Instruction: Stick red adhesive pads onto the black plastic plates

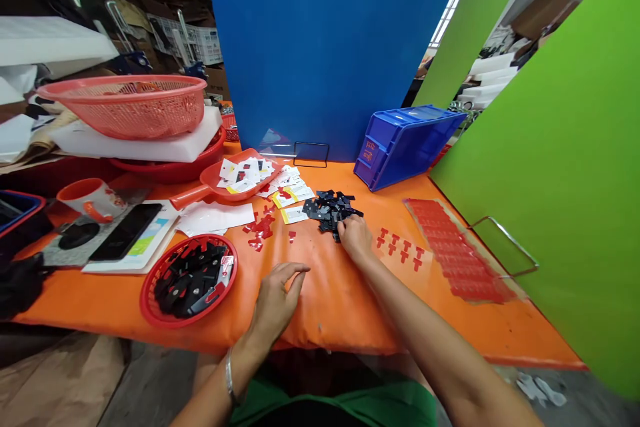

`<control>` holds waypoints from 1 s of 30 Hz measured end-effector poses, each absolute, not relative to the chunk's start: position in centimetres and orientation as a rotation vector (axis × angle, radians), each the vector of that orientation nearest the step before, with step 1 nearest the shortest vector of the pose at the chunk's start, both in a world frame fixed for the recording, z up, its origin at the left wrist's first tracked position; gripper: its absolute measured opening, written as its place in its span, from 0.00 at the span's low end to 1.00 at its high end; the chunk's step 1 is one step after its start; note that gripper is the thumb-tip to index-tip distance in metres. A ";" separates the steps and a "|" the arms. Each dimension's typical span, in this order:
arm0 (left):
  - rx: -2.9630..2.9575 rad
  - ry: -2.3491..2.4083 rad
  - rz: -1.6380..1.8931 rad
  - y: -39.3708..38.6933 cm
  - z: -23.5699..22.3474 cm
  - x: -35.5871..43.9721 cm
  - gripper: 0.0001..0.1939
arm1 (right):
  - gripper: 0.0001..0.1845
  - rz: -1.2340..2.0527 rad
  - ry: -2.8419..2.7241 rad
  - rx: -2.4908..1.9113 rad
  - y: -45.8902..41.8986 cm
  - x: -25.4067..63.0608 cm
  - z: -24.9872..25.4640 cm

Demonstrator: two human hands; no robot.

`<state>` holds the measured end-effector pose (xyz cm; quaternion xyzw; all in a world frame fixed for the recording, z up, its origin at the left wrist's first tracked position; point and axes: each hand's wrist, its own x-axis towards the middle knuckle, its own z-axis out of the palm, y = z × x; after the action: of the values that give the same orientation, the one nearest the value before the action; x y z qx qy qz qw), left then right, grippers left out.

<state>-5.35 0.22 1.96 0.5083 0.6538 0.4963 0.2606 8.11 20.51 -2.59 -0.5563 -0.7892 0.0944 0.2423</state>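
Observation:
My right hand (356, 237) is at the near right edge of a heap of small flat black pieces (330, 205), its fingers closed on a black piece that they mostly cover. Over the orange table my left hand (277, 297) hovers with thumb and forefinger tips together, and nothing shows between them. Between the hands and the basket side lie loose red stickers (261, 227), with one small red sticker (292, 237) apart from them. To the right of my right hand, two rows of red T-shaped stickers (394, 240) sit on a clear sheet.
A red basket (145, 300) of black pieces stands left. Behind it are a phone (127, 232), a mug (93, 199) and a red scoop (187, 197) with printed cards. A blue bin (415, 147), a red sticker sheet (455, 250) and a green panel (560, 167) border the right.

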 end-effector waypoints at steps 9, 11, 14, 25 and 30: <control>1.502 1.865 1.367 1.5 0.7 -5.7 0.17 | 0.15 0.724 -2.450 -0.831 14.9 11.6 -0.7; 1.518 1.795 1.307 1.9 0.5 -5.1 0.13 | 0.15 0.828 -2.520 -0.707 12.8 12.1 -0.2; 1.379 1.679 1.152 2.5 -0.1 -3.9 0.07 | 0.14 0.943 -2.436 -0.715 11.5 13.0 -0.2; 0.548 1.304 1.172 3.8 -0.9 -0.5 0.17 | 0.07 0.474 -1.841 -1.713 21.0 19.2 -3.7; 0.509 1.280 1.176 4.2 -0.9 -0.1 0.19 | 0.06 0.556 -1.860 -1.878 22.3 19.0 -3.5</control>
<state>-0.09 4.21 -0.88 0.2213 0.5561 0.5108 0.6172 19.01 22.26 -3.53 -0.6786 -0.6719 0.2010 0.2184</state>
